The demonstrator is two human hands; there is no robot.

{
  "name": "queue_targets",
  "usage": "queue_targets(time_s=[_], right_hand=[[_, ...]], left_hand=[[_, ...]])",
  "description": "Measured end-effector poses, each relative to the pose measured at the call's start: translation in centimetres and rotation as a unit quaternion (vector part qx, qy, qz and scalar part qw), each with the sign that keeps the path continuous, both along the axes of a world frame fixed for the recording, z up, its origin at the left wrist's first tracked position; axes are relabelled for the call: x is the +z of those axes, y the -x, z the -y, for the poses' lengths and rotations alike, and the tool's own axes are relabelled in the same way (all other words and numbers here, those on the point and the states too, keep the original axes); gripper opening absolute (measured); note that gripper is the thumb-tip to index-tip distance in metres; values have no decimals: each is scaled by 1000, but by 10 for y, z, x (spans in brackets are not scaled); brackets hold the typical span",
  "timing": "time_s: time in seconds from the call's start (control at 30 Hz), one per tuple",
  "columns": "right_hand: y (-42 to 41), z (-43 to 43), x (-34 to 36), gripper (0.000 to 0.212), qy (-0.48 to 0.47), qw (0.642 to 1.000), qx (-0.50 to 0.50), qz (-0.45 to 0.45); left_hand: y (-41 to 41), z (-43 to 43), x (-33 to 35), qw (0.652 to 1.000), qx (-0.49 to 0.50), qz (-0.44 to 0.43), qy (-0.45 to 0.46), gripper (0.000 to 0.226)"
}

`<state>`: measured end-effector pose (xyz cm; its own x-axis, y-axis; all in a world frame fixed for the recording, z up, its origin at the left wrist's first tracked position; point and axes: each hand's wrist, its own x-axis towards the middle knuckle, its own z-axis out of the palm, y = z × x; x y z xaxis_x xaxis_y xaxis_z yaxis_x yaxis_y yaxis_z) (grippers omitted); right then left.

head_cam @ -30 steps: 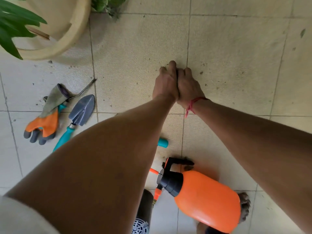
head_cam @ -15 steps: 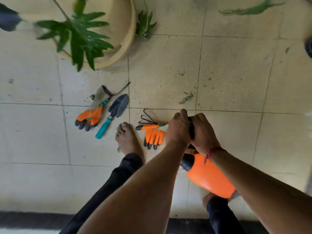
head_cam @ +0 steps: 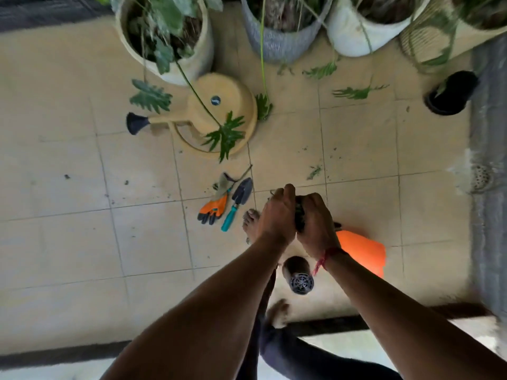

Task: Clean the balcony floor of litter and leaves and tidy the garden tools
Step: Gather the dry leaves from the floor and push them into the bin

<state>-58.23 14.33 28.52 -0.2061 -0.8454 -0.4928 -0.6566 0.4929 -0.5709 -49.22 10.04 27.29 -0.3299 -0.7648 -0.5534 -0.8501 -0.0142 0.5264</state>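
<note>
My left hand (head_cam: pixel 277 212) and my right hand (head_cam: pixel 315 223) are pressed together at waist height, fingers curled round a dark clump of leaf litter (head_cam: pixel 299 215) held between the palms. On the tiles to the left lie an orange and grey glove (head_cam: pixel 212 211) and a teal-handled trowel (head_cam: pixel 238 200). An orange sprayer (head_cam: pixel 362 252) lies under my right wrist, partly hidden. A small leaf scrap (head_cam: pixel 314 172) and fallen green leaves (head_cam: pixel 354 91) lie on the floor beyond my hands.
A tan watering can (head_cam: pixel 216 111) lies tipped in front of several plant pots (head_cam: pixel 277 42) along the far edge. A black pot (head_cam: pixel 450 93) and a floor drain (head_cam: pixel 480 178) are at the right. A dark grilled cylinder (head_cam: pixel 297 274) sits near my bare feet.
My hands scooped the litter together on the tiles and lifted it, still pressed between them. The view rose and pulled back, bringing the pots and watering can into sight.
</note>
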Motion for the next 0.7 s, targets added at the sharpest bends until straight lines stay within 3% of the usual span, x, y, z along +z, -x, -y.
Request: queue_targets(time_s=[0.37,0.7], right_hand=[[-110,18,135,31,62,996,-32,-51],[-345,74,228,37,122,992,40,-4]], left_hand=[[-109,36,133,992,-52,-95,63,22],[-356,74,246,988,22,-39,146,23]])
